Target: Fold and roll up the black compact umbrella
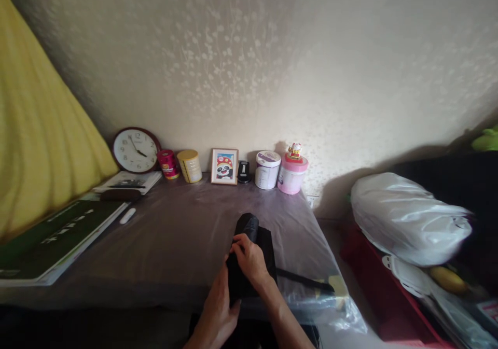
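The black bundle [240,279], at the bench's [167,245] near edge, looks only partly gathered: a rounded roll [249,225] is formed, while a flatter flap [268,242] and a strap [301,278] lie loose to its right. Its surface is dark, creased. The left hand's [223,293] grip cups its left side; the right hand's [251,260] fingers pinch the top.

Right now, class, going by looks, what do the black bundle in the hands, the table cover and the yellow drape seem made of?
Black bundle: probably thin cloth with a faint sheen; it creases softly.
Table cover: clear, glossy plastic film; it wrinkles, catches light and hangs see-through at one corner.
Yellow drape: likely matt fabric, falling in soft folds; fibre unclear.
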Motion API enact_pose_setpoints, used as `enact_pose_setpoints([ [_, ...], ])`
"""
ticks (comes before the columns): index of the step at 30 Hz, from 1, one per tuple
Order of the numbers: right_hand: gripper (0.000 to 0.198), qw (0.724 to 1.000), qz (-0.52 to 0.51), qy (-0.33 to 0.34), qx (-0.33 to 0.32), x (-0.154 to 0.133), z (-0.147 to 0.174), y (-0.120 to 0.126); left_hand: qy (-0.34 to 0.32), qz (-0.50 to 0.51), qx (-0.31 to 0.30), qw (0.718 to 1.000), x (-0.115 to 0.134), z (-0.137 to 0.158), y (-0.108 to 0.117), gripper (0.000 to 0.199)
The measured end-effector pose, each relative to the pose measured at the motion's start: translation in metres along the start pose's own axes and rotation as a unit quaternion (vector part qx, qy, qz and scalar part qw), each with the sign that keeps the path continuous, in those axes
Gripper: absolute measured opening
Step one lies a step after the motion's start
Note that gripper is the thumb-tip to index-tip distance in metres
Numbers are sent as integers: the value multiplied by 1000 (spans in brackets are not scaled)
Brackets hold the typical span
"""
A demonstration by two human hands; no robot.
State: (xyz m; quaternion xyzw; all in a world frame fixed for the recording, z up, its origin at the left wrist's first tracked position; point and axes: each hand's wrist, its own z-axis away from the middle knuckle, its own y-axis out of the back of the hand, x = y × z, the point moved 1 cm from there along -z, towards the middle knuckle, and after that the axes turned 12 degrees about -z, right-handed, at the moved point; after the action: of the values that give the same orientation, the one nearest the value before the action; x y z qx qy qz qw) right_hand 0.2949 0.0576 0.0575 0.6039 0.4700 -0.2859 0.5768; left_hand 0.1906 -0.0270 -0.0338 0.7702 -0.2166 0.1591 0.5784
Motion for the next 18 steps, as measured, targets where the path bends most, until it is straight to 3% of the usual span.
enact_pose_setpoints([
  [4, 19, 999, 29, 8, -18, 1, -1, -2, -7, 19, -27, 999, 17, -5, 28, 95],
  [9, 18, 998, 49, 19, -22, 0, -2, -3, -23, -71, 18, 997, 32, -12, 49, 89],
  [15, 20, 998, 51, 24, -17, -1, 1, -3, -74, -85, 15, 993, 21, -10, 24, 85],
  [18, 21, 994, 64, 84, -15, -1, 8, -1, -72, -64, 21, 995, 12, -6, 10, 81],
])
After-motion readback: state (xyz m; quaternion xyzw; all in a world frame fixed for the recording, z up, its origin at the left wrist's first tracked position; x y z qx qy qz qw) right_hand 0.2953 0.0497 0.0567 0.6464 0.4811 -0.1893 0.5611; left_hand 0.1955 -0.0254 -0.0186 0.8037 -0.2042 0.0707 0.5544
